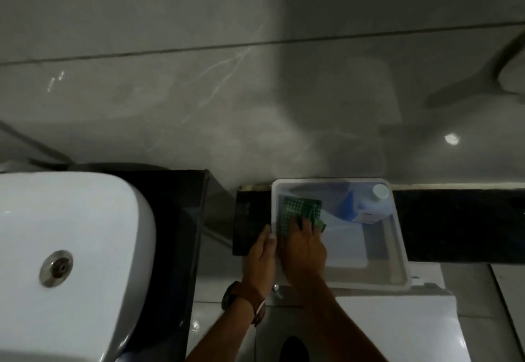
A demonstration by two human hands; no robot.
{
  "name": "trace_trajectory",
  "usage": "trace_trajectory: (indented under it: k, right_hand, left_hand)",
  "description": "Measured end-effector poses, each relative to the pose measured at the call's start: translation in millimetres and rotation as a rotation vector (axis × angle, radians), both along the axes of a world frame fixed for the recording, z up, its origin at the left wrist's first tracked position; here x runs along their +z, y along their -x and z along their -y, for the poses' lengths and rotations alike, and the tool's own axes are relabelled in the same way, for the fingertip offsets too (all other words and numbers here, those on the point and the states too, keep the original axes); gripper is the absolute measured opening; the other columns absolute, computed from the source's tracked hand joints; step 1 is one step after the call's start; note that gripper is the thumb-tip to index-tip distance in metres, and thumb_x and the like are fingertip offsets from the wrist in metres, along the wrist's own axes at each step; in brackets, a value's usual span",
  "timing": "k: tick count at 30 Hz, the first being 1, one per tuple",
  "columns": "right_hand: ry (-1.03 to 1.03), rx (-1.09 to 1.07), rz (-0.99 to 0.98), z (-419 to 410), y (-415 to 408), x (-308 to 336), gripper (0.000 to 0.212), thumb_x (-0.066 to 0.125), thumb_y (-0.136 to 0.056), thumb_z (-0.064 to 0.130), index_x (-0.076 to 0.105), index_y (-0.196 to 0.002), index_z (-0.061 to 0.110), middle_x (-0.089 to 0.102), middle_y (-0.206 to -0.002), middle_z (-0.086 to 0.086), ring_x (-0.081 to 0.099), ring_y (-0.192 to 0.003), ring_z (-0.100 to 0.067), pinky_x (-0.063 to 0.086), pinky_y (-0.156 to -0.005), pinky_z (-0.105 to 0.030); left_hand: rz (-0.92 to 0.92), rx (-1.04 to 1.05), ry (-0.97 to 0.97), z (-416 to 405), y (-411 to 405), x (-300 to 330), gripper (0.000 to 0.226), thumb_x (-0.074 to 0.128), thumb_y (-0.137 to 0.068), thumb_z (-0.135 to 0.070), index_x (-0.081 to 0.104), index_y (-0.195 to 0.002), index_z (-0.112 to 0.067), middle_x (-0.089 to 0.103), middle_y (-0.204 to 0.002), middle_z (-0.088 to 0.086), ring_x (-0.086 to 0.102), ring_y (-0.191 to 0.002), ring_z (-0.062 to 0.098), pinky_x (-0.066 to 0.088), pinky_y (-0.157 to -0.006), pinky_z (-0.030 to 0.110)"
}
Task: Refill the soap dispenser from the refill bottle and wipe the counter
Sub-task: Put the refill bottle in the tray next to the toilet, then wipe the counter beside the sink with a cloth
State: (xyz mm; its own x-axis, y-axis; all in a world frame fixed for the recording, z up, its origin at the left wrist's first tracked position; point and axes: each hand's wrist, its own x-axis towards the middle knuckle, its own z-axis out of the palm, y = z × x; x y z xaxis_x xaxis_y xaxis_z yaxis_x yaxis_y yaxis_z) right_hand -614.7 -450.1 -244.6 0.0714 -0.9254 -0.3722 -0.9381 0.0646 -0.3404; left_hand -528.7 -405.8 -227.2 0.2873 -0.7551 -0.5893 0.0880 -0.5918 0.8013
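- Dim bathroom, grey tiled wall at the back, black counter (454, 225) running along it, white basin (74, 248) at your left.
- Nearest: your two forearms come up from the bottom edge, watch (230, 295) on the left wrist.
- Your left hand (260, 259) rests at the left rim of the white tray (397, 248), fingers together and flat against it; looks like bracing, whether it really grips I cannot tell.
- Your right hand (305, 248) lies inside the tray, fingers spread and pressed down on the green checked cloth (298, 211); not clearly closed around it.
- Refill bottle (366, 205) lies tilted in the tray's far right corner, white cap (380, 191) on.
- Step, as a judgement: picking up the cloth for the wipe, or wiping inside the tray; cannot say which.
- Next move calls for gathering the cloth into a firm grip, lifting it clear of the tray and the bottle, then getting it flat on the counter.
- Hidden or unclear: no soap dispenser to be made out; dark block (247, 225) left of the tray is unreadable; bottle label blurred; top-right fixture cut off; low light and smear everywhere.
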Motion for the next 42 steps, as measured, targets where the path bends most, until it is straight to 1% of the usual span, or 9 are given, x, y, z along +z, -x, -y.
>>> trace_trajectory:
  k: [4, 9, 11, 13, 18, 23, 29, 38, 42]
  right_hand:
    - [0.013, 0.052, -0.110, 6.2, -5.2, -3.3, 0.062, 0.077, -0.088, 0.035, 0.049, -0.140, 0.017, 0.044, -0.144, -0.012, 0.047, -0.131, -0.033, 0.060, -0.088, -0.040]
    - [0.031, -0.037, 0.040, 11.7, 10.2, 6.7, 0.024, 0.069, -0.096, 0.029, 0.065, -0.116, 0.016, 0.068, -0.112, -0.005, 0.069, -0.102, -0.021, 0.057, -0.079, -0.029]
    - [-0.057, -0.127, 0.196, 9.1, 24.9, 10.5, 0.018, 0.059, -0.102, 0.029, 0.065, -0.110, 0.015, 0.068, -0.095, -0.001, 0.071, -0.089, -0.016, 0.055, -0.075, -0.024]
    - [-0.134, -0.200, 0.365, -5.6, 29.0, 42.5, 0.017, 0.059, -0.103, 0.023, 0.067, -0.115, 0.015, 0.071, -0.100, -0.003, 0.070, -0.085, -0.012, 0.060, -0.080, -0.028]
    - [-0.085, -0.196, 0.479, -67.1, 24.5, 95.9, 0.026, 0.065, -0.099, 0.017, 0.070, -0.125, 0.013, 0.076, -0.109, -0.007, 0.067, -0.081, -0.004, 0.049, -0.061, -0.011]
    - [-0.011, 0.036, 0.459, -161.6, -27.0, 150.3, 0.025, 0.069, -0.095, 0.005, 0.075, -0.119, 0.010, 0.071, -0.100, -0.003, 0.059, -0.072, 0.000, 0.042, -0.066, 0.001]
    - [0.007, 0.183, 0.399, -255.5, -86.1, 155.9, 0.024, 0.073, -0.088, 0.003, 0.078, -0.110, 0.009, 0.078, -0.110, -0.007, 0.074, -0.098, -0.024, 0.045, -0.088, -0.021]
    - [0.090, 0.393, 0.278, -330.5, -160.8, 124.0, 0.025, 0.072, -0.092, 0.016, 0.077, -0.117, 0.014, 0.068, -0.131, -0.007, 0.064, -0.118, -0.031, 0.053, -0.098, -0.039]
    - [0.244, 0.421, 0.148, -341.8, -183.2, 94.7, 0.032, 0.077, -0.085, 0.012, 0.072, -0.114, 0.000, 0.054, -0.146, -0.024, 0.049, -0.136, -0.044, 0.047, -0.111, -0.054]
  left_hand:
    - [-0.046, -0.003, 0.021, 1.8, -0.6, -0.2, 0.045, 0.038, -0.104, -0.029, 0.037, -0.148, -0.018, 0.045, -0.147, 0.000, 0.042, -0.135, 0.015, 0.044, -0.087, 0.006]
    - [-0.006, -0.051, 0.017, -8.5, -7.1, 19.7, 0.054, 0.036, -0.101, -0.045, 0.024, -0.152, -0.032, 0.027, -0.158, -0.004, 0.030, -0.143, 0.018, 0.032, -0.111, 0.030]
    - [0.023, -0.054, 0.043, -20.0, -10.0, 32.2, 0.052, 0.037, -0.101, -0.045, 0.024, -0.151, -0.036, 0.027, -0.157, -0.006, 0.032, -0.139, 0.011, 0.040, -0.103, 0.023]
    - [0.078, -0.023, 0.074, -43.4, -26.9, 66.2, 0.050, 0.039, -0.102, -0.042, 0.027, -0.150, -0.035, 0.030, -0.156, -0.008, 0.032, -0.131, 0.001, 0.037, -0.091, 0.009]
    - [0.176, -0.003, 0.165, -105.3, -52.6, 112.6, 0.046, 0.043, -0.103, -0.033, 0.035, -0.148, -0.030, 0.037, -0.152, -0.011, 0.032, -0.140, 0.001, 0.027, -0.117, 0.025]
    - [0.299, 0.058, 0.174, -198.5, -97.9, 126.5, 0.043, 0.045, -0.101, -0.031, 0.044, -0.144, -0.028, 0.044, -0.149, -0.014, 0.036, -0.137, -0.005, 0.029, -0.117, 0.027]
    - [0.401, 0.094, 0.129, -306.8, -162.8, 124.2, 0.047, 0.041, -0.099, -0.043, 0.046, -0.143, -0.027, 0.048, -0.145, -0.014, 0.039, -0.136, 0.001, 0.035, -0.115, 0.032]
    - [0.572, 0.364, 0.123, -414.3, -273.4, 106.7, 0.039, 0.039, -0.102, -0.033, 0.042, -0.141, -0.031, 0.045, -0.146, -0.007, 0.042, -0.134, 0.006, 0.027, -0.102, 0.001]
    - [0.729, 0.433, 0.050, -430.9, -327.4, 86.7, 0.053, 0.034, -0.102, -0.035, 0.029, -0.150, -0.015, 0.030, -0.157, 0.003, 0.026, -0.146, 0.018, 0.021, -0.117, 0.024]
